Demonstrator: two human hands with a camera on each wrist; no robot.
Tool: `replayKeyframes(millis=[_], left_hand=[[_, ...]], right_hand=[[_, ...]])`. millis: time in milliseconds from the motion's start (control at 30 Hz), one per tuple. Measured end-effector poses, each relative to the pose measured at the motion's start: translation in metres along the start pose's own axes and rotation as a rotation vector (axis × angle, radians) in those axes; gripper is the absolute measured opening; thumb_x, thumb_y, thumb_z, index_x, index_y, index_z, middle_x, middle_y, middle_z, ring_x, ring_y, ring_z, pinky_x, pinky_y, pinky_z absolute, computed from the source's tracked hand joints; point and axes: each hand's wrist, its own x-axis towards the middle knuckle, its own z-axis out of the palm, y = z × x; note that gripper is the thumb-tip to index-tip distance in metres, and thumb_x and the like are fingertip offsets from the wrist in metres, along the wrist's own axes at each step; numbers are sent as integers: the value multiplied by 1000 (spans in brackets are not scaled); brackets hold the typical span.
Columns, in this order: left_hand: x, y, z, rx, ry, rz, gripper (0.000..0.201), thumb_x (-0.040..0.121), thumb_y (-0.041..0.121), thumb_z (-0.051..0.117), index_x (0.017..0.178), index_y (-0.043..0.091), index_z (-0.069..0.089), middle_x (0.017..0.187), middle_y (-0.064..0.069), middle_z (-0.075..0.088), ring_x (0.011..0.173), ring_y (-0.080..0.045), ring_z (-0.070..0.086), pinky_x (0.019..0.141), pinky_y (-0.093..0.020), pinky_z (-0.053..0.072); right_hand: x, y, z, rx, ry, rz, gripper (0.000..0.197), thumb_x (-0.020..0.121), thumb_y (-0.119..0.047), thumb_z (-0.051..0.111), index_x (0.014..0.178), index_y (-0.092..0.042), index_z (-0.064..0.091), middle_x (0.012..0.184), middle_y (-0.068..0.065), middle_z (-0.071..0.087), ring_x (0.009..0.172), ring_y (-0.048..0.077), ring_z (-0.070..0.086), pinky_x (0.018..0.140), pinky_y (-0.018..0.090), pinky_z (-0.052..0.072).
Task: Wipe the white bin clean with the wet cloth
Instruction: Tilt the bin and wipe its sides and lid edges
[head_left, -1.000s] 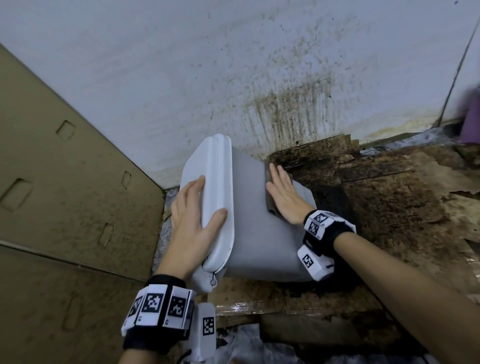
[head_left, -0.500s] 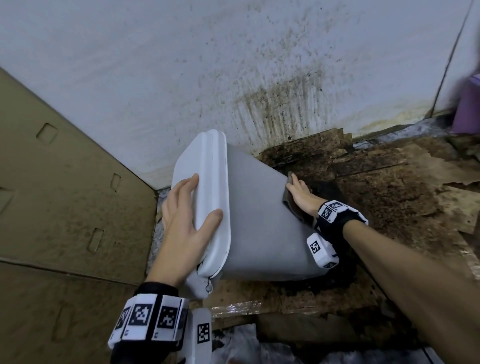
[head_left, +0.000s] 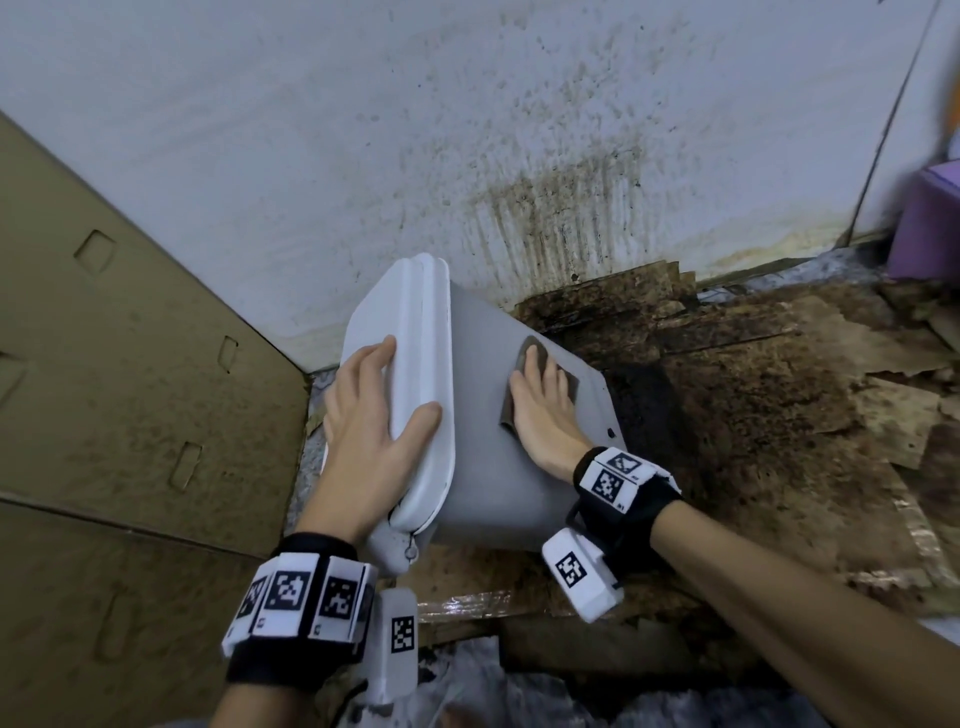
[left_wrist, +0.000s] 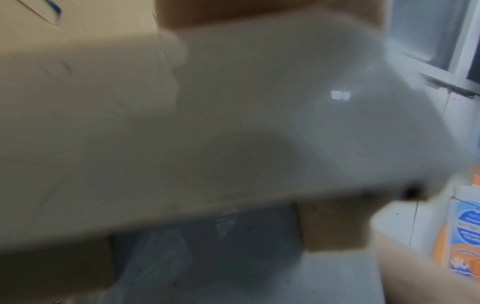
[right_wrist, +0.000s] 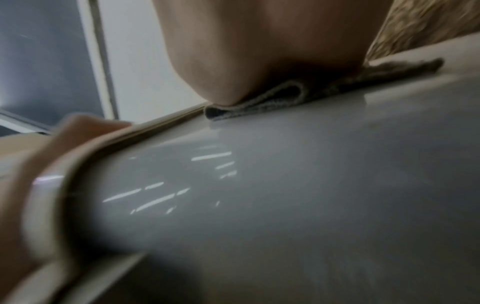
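Presently, the white plastic bin (head_left: 483, 467) lay tipped sideways under both hands. The left hand (head_left: 363, 415), fingers extended, braced its lid (head_left: 410, 332); the right hand (head_left: 540, 410), flat and unclenched, pressed the folded grey cloth (head_left: 570, 383) beneath its palm onto the bin wall.

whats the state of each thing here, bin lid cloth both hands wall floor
white bin: tipped on its side, side wall facing up
lid: shut against the bin's rim
cloth: folded, flat on the bin's side, pinned under the right hand
left hand: fingers flat on the lid, thumb over its edge
right hand: flat, pressing the cloth
wall: stained with dark streaks
floor: dirty, covering torn
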Motion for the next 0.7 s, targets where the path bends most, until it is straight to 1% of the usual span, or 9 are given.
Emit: replayKeyframes(millis=[167, 233, 300, 333, 400, 433, 500, 600, 700], left_hand=[[0, -2, 1, 17, 5, 5, 86, 79, 67, 39, 156, 31, 25, 153, 15, 24, 141, -8, 19, 117, -39, 20], [0, -3, 1, 22, 14, 8, 88, 79, 68, 39, 156, 30, 25, 153, 13, 24, 140, -9, 20, 119, -42, 21], [0, -2, 2, 23, 16, 11, 88, 79, 69, 39, 157, 29, 25, 154, 12, 25, 141, -10, 21, 119, -44, 21], [0, -2, 2, 24, 14, 14, 88, 79, 69, 39, 157, 30, 25, 154, 11, 25, 141, -11, 21, 120, -45, 21], [0, 0, 3, 23, 12, 23, 88, 79, 69, 39, 157, 30, 26, 155, 10, 25, 141, -11, 20, 119, -45, 22], [1, 0, 4, 23, 13, 28, 88, 79, 69, 39, 156, 30, 26, 155, 10, 25, 141, -10, 20, 119, -45, 22], [1, 0, 4, 22, 22, 27, 88, 78, 68, 40, 156, 30, 27, 155, 10, 26, 140, -10, 20, 117, -43, 22], [1, -2, 3, 7, 24, 16, 90, 76, 68, 40, 156, 29, 28, 155, 9, 26, 140, -10, 20, 113, -37, 19], [-1, -2, 1, -11, 22, 6, 90, 75, 67, 41, 156, 29, 28, 155, 9, 26, 141, -11, 20, 116, -41, 20]], right_hand=[[-35, -24, 19, -26, -41, -128, 58, 108, -38, 12, 158, -28, -16, 166, 2, -24, 152, 21, -23, 124, 49, -9], [-51, -29, 24, -116, -46, -225, 56, 109, -33, 12, 160, -22, -7, 166, 1, -24, 152, 22, -25, 124, 53, -6], [-60, -23, 30, -168, -23, -324, 55, 108, -32, 11, 160, -17, 1, 166, -1, -22, 152, 21, -25, 125, 50, -6], [-63, -19, 32, -139, 17, -359, 57, 107, -39, 9, 160, -22, 0, 167, -4, -19, 152, 17, -24, 125, 47, -5], [-66, -8, 32, -5, 112, -379, 65, 98, -57, 5, 160, -37, -2, 168, -11, -11, 153, 6, -17, 126, 37, -4], [-66, -2, 32, 58, 137, -378, 65, 97, -61, 7, 158, -43, -1, 168, -15, -8, 152, 2, -14, 125, 33, -3], [-68, 11, 32, 108, 151, -392, 60, 100, -59, 14, 158, -46, 4, 168, -19, -3, 151, -3, -11, 124, 29, -2], [-71, 37, 29, 87, 175, -411, 52, 108, -46, 23, 158, -44, 10, 167, -22, 0, 151, -6, -8, 123, 25, -1], [-68, 74, 24, 54, 197, -352, 51, 108, -44, 24, 158, -45, 11, 166, -23, 2, 151, -6, -6, 125, 28, 1]])
